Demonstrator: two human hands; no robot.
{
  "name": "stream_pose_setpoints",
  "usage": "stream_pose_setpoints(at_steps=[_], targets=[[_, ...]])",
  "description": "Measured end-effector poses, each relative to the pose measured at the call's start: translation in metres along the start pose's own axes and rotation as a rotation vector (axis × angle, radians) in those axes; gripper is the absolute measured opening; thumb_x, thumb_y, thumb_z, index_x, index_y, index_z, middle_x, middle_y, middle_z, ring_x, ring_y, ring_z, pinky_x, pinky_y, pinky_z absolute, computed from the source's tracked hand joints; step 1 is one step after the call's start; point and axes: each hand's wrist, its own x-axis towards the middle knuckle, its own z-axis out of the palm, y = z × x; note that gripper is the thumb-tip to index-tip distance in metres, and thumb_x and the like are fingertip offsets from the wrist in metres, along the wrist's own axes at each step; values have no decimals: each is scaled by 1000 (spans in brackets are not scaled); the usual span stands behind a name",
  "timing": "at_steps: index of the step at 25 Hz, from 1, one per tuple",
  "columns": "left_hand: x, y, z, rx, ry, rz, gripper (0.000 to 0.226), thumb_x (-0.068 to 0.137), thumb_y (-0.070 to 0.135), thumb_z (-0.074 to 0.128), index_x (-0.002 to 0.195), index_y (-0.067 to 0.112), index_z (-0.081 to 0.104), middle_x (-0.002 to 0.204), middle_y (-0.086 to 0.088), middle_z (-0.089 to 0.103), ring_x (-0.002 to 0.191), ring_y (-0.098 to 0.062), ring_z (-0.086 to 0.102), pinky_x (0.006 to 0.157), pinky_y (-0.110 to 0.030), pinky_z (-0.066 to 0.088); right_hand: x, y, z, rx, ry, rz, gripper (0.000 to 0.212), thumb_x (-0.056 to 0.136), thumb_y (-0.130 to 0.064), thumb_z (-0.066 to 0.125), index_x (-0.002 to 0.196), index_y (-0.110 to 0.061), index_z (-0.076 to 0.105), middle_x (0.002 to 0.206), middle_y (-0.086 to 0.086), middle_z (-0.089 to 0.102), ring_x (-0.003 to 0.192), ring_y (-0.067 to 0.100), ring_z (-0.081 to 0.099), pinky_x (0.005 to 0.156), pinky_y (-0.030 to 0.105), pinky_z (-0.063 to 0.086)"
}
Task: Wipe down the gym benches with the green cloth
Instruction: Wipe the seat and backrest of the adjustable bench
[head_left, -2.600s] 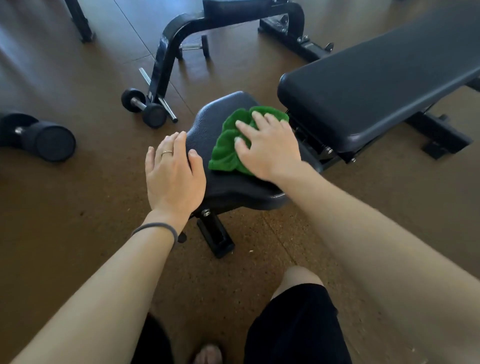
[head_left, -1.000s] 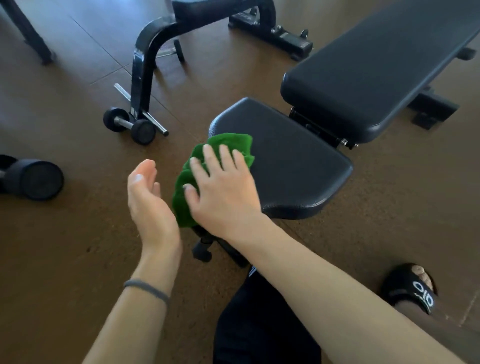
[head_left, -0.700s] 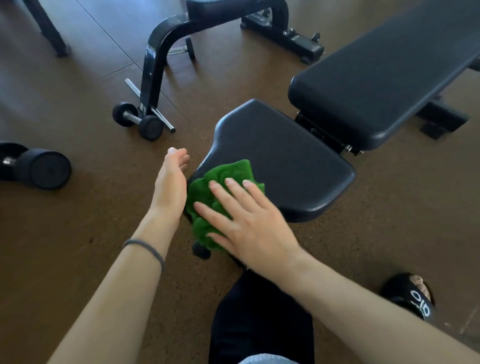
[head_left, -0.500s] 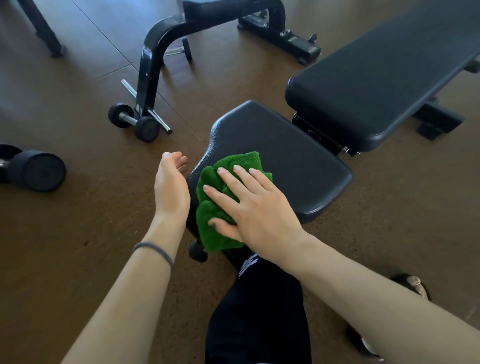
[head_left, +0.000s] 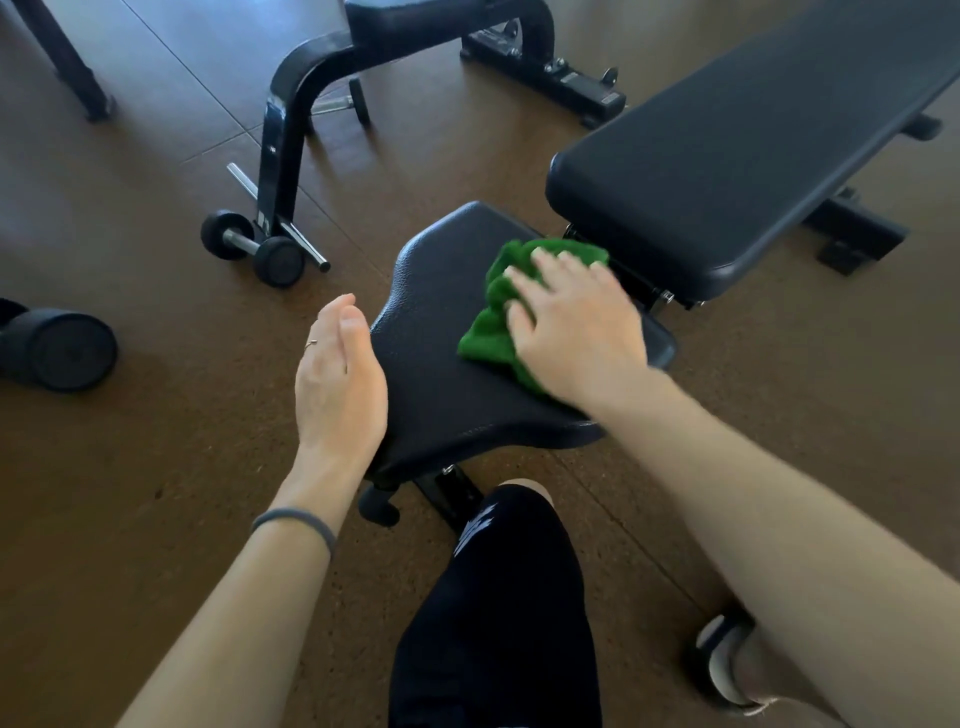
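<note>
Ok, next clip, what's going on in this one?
A person is wiping a gym bench. The right hand presses the green cloth flat onto the seat pad, near the gap to the long back pad. The left hand is open, edge-on beside the seat's left side, holding nothing. A dumbbell lies on the floor to the left.
</note>
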Motion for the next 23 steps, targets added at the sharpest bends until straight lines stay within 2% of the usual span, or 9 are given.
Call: stream_pose_setpoints(at_steps=[3,5,8,11,13,14,16,19,23], targets=[[0,-1,-3,-34,-13,-34,54,106,41,19,153,27,41,155,7,45,142,-10,39,122,-39,28,26,8,-2,-44,-101,187,58,106,-48,25,159,-25,35,166,12,29,149,32,31,123,48,17],[3,-1,-4,-71,0,-25,52,107,39,22,153,28,42,153,10,45,140,-7,37,119,-33,27,18,-19,-3,-102,-77,186,62,105,-49,24,159,-21,34,166,15,28,150,36,27,123,49,15],[4,2,-10,-113,37,14,48,108,38,26,151,27,44,152,8,45,140,-9,38,113,-27,27,-6,-92,3,-18,-107,-76,64,104,-48,21,159,-20,34,168,13,24,153,34,20,125,49,11],[-14,9,-17,43,69,221,42,108,33,30,144,21,48,148,0,48,138,-16,41,113,-31,31,-17,-103,-11,333,-174,-296,67,100,-38,9,155,-17,43,168,6,29,155,27,22,126,46,12],[-27,16,-10,399,15,438,48,106,37,31,145,15,46,153,-9,45,144,-25,37,121,-45,28,-13,-59,-27,666,-75,-97,55,103,-25,23,145,-8,54,158,8,46,148,23,38,124,37,22],[-30,17,-1,584,-59,501,53,107,42,30,152,16,40,160,-11,38,150,-28,31,125,-47,23,-10,-32,-31,694,52,58,52,102,-25,30,142,-6,57,151,9,54,143,22,45,122,34,27],[-26,22,23,775,-223,473,62,107,52,25,162,26,23,170,-5,22,157,-26,16,128,-45,13,-12,13,-30,450,139,243,55,105,-36,29,147,-10,52,146,10,58,137,27,50,117,41,34],[-8,29,41,822,-314,451,62,106,52,26,163,31,14,171,-1,16,158,-24,10,129,-44,10,-19,26,-16,265,-92,382,55,108,-49,19,154,-25,39,145,12,55,130,37,53,105,50,40],[-38,1,5,751,-261,544,56,108,43,21,161,25,27,168,0,27,157,-22,19,128,-45,17,-21,32,-20,381,-56,401,50,109,-44,21,151,-28,43,142,11,56,125,37,54,100,47,40]])
